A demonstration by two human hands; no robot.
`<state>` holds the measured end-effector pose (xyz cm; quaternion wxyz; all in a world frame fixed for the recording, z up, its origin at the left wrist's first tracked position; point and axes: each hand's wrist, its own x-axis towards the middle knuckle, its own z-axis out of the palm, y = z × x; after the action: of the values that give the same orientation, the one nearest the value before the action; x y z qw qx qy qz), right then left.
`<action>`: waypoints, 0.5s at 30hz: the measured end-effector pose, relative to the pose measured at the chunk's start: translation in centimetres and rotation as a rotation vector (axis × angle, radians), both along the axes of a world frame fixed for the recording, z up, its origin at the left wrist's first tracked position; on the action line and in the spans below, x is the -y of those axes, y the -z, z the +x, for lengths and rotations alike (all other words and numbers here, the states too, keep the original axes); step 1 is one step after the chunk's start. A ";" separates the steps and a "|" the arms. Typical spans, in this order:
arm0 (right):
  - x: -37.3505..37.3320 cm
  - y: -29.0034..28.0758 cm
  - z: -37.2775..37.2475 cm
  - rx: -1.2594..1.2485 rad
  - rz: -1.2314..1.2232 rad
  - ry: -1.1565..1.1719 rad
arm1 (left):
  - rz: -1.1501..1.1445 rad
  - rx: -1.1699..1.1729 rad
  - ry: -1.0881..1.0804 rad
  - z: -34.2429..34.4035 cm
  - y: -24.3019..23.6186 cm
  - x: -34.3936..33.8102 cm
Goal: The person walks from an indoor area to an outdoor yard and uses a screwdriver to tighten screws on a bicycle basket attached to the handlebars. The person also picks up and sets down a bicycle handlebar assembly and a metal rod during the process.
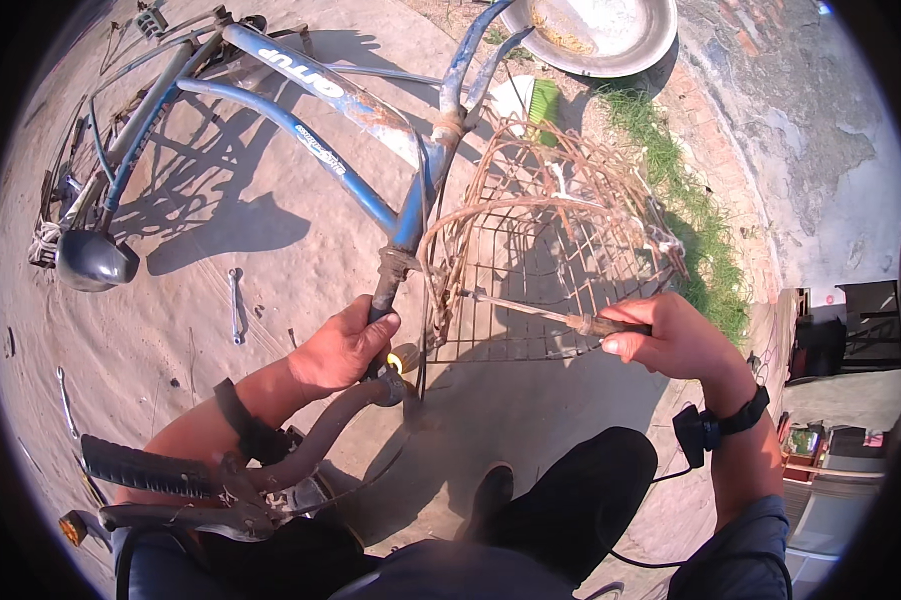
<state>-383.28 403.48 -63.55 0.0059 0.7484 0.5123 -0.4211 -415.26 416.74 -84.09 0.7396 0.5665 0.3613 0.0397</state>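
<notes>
My left hand (346, 345) is closed round the dark steering post of a bicycle, just below the head of its blue frame (306, 140). My right hand (656, 335) grips a screwdriver (536, 309) by its worn handle. The screwdriver's shaft points left, its tip among the rusty wires at the near edge of the bicycle basket (516, 240); whether it touches a fastener cannot be made out. Near my left forearm is the rusty handlebar (326, 430) with its black ribbed grip (146, 468) and brake lever. Thin cables run between the post and the basket.
One wrench (236, 305) lies on the sandy ground left of my left hand, another (67, 400) farther left. A smooth black rounded part (96, 262) sits by the frame's end. Beyond the basket are a green-bristled brush (544, 108), a metal basin (611, 40), and grass along a wall.
</notes>
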 end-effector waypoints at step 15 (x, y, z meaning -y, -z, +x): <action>0.4 4.3 -2.8 0.363 0.387 -0.339 | 0.183 -0.043 -0.018 -1.3 3.0 -0.2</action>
<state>-386.06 403.07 -67.81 0.0250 0.7024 0.6911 -0.1684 -416.53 416.94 -87.09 0.6765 0.6290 0.3771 0.0669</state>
